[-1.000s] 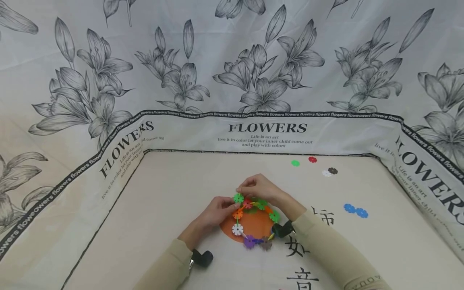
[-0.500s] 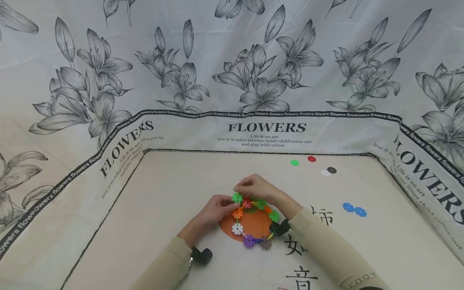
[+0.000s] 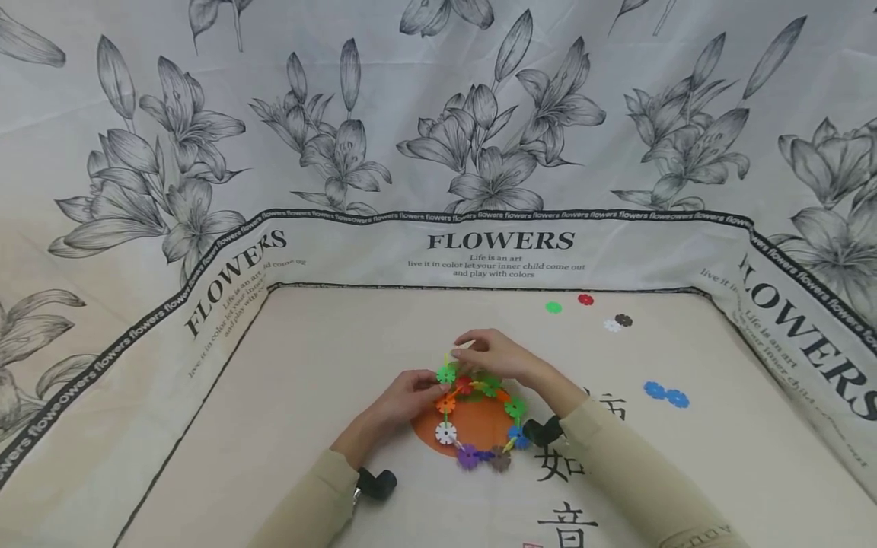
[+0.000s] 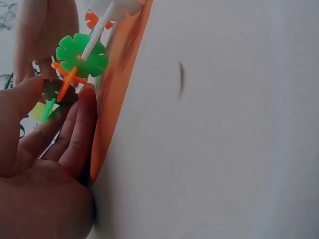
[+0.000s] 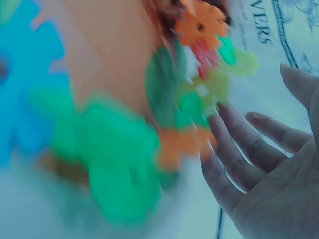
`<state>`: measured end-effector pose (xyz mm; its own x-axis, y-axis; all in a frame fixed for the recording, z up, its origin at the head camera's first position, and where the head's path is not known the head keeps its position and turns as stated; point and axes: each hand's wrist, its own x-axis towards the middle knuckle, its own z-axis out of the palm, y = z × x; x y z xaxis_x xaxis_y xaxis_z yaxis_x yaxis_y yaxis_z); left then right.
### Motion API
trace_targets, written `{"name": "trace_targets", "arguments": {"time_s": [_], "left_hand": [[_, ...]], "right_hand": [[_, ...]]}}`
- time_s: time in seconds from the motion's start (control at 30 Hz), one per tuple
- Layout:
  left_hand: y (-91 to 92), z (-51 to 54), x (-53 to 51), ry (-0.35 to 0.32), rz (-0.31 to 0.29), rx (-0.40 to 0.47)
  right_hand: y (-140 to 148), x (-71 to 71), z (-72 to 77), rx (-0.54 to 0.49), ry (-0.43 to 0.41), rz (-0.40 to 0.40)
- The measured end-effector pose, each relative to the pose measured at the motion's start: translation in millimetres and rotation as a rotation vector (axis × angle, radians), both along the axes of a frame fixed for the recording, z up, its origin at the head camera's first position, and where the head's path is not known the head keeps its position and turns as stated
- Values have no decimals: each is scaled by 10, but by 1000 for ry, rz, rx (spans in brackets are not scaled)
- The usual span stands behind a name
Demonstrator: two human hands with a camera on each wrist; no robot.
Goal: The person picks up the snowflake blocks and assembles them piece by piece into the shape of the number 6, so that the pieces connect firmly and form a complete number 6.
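A ring of interlocking plastic snowflake discs in many colours hangs between the hands in the head view, with a white disc [image 3: 445,434] low on its left side. My left hand [image 3: 397,399] pinches the chain at the upper left; in the left wrist view, thumb and fingertips hold a dark disc [image 4: 52,92]. Above that grip stands a green disc [image 3: 446,374], a thin yellow piece [image 3: 447,358] rising from it. Beside the yellow piece is my right hand [image 3: 503,358]. In the right wrist view its fingers [image 5: 259,144] are spread, the thumb apart, close to the chain.
Beneath the ring is an orange printed shape [image 3: 479,426] on the beige cloth. Two joined blue discs [image 3: 666,394] lie to the right. Farther back are loose green [image 3: 553,307], red [image 3: 585,300], white [image 3: 612,326] and brown [image 3: 623,320] discs. Floral fabric walls [image 3: 500,251] border the surface.
My right fingers have come off the top of the chain and moved slightly right, uncovering the yellow piece. A blue disc on the ring's right side now shows. The left hand keeps its grip.
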<state>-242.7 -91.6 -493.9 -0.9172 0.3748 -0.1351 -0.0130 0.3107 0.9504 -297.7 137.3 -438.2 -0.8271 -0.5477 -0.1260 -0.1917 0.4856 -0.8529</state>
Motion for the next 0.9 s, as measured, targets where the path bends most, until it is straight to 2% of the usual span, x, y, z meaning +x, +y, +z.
{"name": "trace_targets", "arguments": {"time_s": [0.17,0.33,0.57,0.7,0.9], "left_hand": [[8,-4,10,-14,7,-26],[9,-34,1,-11,26,-22],[21,-20,30,-29,90,-13],[27,-11,8,-16,61,-10],[47,18,-52,20,23,-25]], "right_hand": [[445,79,134,98,161,-77],[1053,208,232,201,242,-167],[1876,359,243,272,276,-311],[2304,408,185,364,258,-351],[2804,481,67,478,134,-353]]}}
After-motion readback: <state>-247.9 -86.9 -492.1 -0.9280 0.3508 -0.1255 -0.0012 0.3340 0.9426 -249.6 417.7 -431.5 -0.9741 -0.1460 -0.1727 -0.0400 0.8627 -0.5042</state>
